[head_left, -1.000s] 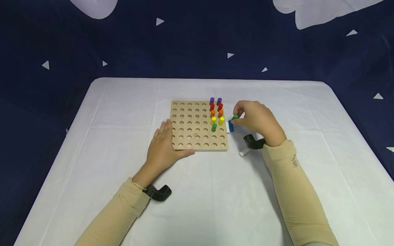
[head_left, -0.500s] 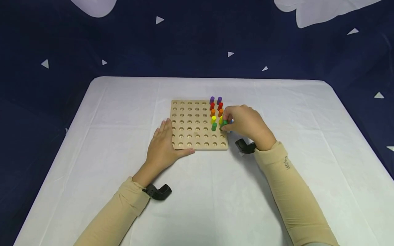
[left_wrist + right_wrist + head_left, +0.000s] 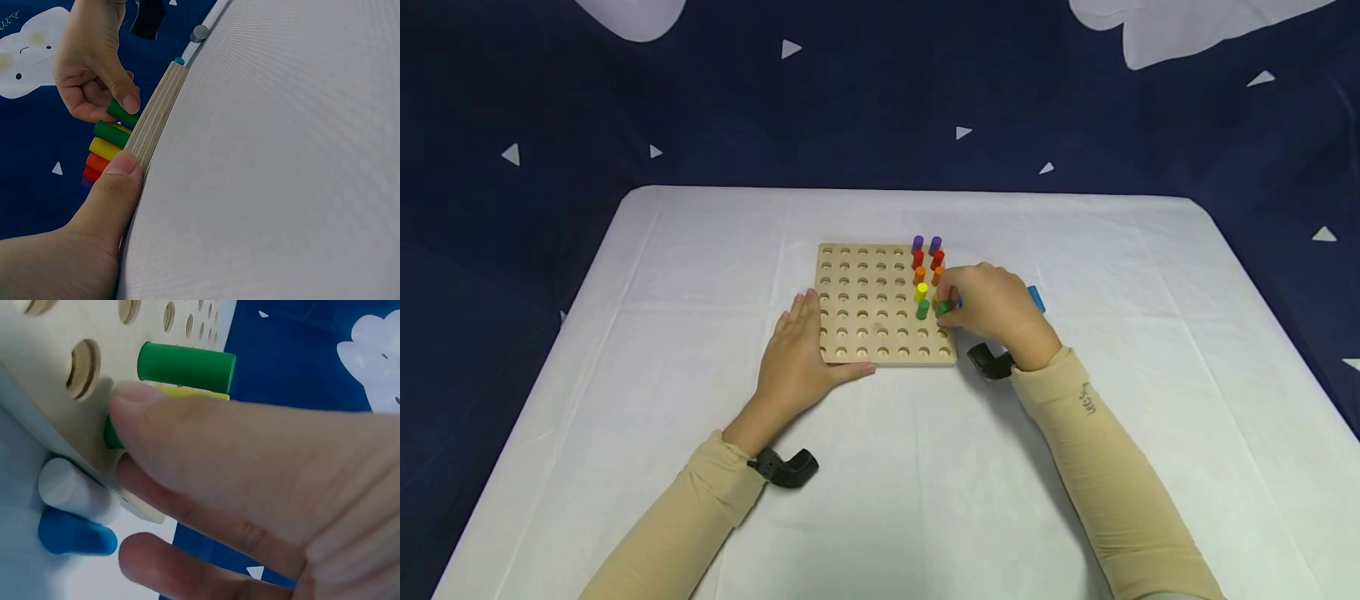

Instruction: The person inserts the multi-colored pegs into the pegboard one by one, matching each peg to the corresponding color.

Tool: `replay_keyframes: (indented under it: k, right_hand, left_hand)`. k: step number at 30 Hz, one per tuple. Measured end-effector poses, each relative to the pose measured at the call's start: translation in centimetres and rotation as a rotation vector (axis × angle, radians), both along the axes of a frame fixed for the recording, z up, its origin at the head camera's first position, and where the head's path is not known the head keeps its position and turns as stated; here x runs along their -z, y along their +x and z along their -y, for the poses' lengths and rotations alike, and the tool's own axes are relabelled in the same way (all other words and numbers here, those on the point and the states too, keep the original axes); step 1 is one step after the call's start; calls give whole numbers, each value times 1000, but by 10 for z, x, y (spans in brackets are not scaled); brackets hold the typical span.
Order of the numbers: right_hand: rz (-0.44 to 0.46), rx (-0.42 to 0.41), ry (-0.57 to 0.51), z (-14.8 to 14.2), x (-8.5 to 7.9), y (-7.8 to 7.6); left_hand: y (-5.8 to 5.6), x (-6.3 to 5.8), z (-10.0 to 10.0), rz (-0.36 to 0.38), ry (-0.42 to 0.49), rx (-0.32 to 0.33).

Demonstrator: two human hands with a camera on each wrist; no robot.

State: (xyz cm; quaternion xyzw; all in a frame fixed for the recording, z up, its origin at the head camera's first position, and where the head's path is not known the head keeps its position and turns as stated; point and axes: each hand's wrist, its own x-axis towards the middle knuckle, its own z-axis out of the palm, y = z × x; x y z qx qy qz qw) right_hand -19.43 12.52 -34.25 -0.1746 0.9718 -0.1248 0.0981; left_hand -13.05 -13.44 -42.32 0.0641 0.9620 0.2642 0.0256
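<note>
A square wooden pegboard (image 3: 872,323) lies on the table. My left hand (image 3: 792,367) rests along its left side, fingers straight and thumb along the front edge. With thumb and finger, my right hand (image 3: 996,310) pinches a green peg (image 3: 943,310) standing in the rightmost column; the right wrist view shows its base (image 3: 112,434) at the board's face, mostly behind the thumb. Left of it stands another green peg (image 3: 922,310). Behind that are a yellow peg (image 3: 921,292), an orange peg (image 3: 920,276), a red peg (image 3: 918,260) and a purple peg (image 3: 917,245), with matching pegs alongside, partly hidden.
Beside the board's right edge lie a white peg (image 3: 72,490) and a blue peg (image 3: 75,532), mostly covered by my right hand in the head view. Farther right is another blue peg (image 3: 1036,298). A dark blue cloth (image 3: 880,108) hangs behind the white-covered table (image 3: 880,500).
My right hand has carried the green peg left from beside the board to the right column, then lowered it there beside the other green peg. My left hand has stayed in place.
</note>
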Motion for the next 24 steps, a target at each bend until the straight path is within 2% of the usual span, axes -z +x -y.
replay_keyframes:
  k: [7,12,15,19,24]
  right_hand:
    - [30,6,-8,-4,-7,-1]
    - [20,68,-57,-17,-18,-2]
    - [15,119,-55,-25,-20,-6]
    - [82,162,2,-31,-14,-13]
    - [178,166,79,-32,-1,-20]
  left_hand:
    - [0,-1,0,5,-1,-3]
    - [0,-1,0,6,-2,-4]
    - [0,-1,0,5,-3,-4]
    - [0,0,-1,4,-1,-7]
    - [0,1,-1,9,1,-4]
